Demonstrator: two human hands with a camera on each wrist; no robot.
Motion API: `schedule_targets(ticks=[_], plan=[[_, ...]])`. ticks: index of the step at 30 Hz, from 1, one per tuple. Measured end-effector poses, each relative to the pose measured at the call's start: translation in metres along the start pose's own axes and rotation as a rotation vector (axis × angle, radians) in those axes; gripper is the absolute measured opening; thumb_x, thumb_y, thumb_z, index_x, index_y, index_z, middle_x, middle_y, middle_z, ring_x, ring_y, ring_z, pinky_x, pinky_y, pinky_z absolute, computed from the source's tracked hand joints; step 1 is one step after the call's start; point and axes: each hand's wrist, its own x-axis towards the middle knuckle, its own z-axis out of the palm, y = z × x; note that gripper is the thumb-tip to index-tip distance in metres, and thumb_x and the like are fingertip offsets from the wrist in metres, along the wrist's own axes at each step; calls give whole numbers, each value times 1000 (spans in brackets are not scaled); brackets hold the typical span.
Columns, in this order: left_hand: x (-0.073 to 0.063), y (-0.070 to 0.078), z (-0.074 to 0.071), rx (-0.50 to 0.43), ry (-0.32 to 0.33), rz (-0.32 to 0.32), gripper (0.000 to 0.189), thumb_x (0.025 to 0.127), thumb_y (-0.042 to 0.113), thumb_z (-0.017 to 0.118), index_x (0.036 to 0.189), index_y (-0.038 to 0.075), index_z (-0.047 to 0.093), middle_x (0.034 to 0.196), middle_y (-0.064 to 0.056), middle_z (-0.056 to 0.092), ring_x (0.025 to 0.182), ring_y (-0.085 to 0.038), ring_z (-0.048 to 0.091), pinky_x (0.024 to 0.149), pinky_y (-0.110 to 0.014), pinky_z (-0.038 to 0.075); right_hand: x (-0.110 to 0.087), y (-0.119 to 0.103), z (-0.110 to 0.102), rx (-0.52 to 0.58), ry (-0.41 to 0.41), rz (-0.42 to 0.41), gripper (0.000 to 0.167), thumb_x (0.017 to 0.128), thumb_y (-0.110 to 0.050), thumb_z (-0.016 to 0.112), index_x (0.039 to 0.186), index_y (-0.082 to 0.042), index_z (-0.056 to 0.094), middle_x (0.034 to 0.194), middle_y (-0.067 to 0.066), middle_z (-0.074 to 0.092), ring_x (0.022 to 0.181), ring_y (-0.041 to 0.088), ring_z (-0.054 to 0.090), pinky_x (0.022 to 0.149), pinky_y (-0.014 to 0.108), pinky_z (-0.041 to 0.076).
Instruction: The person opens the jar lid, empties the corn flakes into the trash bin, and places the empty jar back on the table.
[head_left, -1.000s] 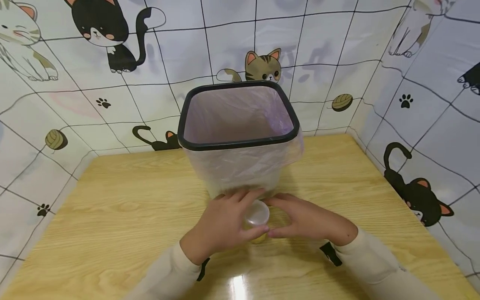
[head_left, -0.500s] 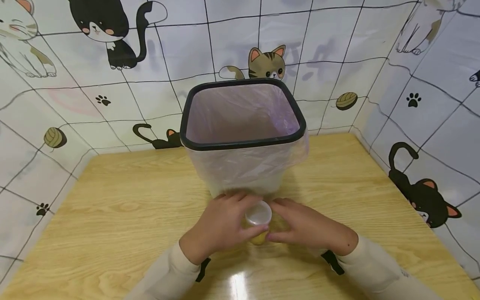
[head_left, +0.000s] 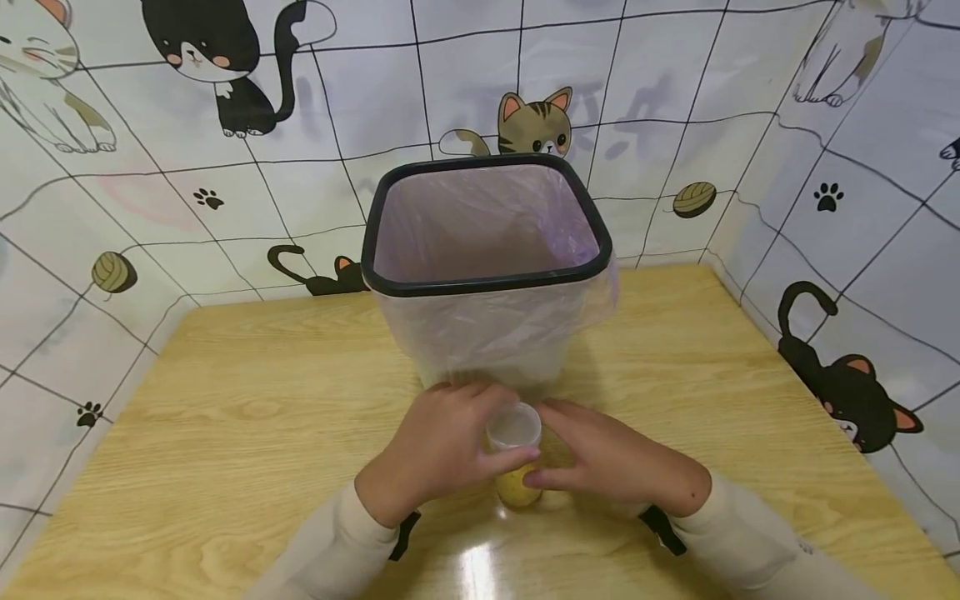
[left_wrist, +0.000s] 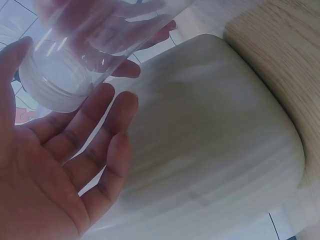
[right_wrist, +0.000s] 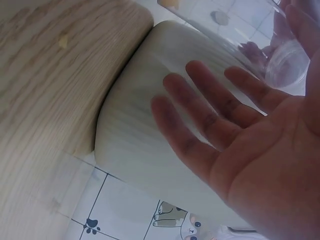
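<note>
Between my hands stands a clear plastic jar with a whitish, translucent round end at the top. Its lower part looks yellow; whether that is contents or a base, I cannot tell. My left hand holds the jar near the top, thumb in front and fingers behind. From the other side my right hand has its thumb at the front of the jar and its index finger at the back. The right hand's other fingers reach out loosely, off the jar.
Right behind the hands is a pale waste bin with a black rim and a thin purplish liner. It stands on a wood-grain table. Cat-printed sheets enclose the back and sides.
The jar's lower end has come toward me, so more of its yellow part shows below the thumbs. Both hands stay round it. The view has shifted slightly.
</note>
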Motion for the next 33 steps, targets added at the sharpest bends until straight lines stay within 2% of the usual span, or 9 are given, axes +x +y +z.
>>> schedule_targets(ticks=[7,13,17,24,28,33], plan=[[1,2,-3,-28,48,13,50,76,62,78,100,20,67,83,12,67,67,-5,60,58,-24,48,2,-4,-2,91,1,8,68,85,-56,72,143,-30,45,129,-18,60,114,4,59,95,37,53],[3,5,-5,-47,118,28,50,75,60,80,100,19,67,87,10,69,68,-6,62,58,-24,49,1,-7,0,142,22,11,71,84,-55,74,143,-32,39,128,-17,60,112,3,59,95,36,53],[1,8,-5,-35,147,3,51,75,60,80,100,17,67,88,8,71,67,-7,63,56,-23,49,1,-8,4,203,36,-5,72,83,-47,79,141,-29,40,128,-14,61,112,4,60,94,33,53],[0,13,-6,-57,196,-48,51,75,59,80,99,16,64,88,7,70,65,-7,61,55,-22,49,1,-11,8,273,50,-20,68,83,-44,80,138,-28,43,119,-15,63,98,3,61,87,29,54],[0,15,-8,-124,183,-48,49,77,54,79,104,16,63,94,7,69,73,-7,63,60,-23,51,2,-13,8,304,52,-65,63,86,-43,78,136,-27,44,117,-14,63,98,3,61,87,27,54],[2,17,-9,-190,170,31,41,85,48,73,112,18,65,105,7,70,94,-10,66,80,-29,55,0,-16,8,292,32,-123,54,90,-41,74,132,-24,45,120,-11,63,103,3,61,91,26,53]])
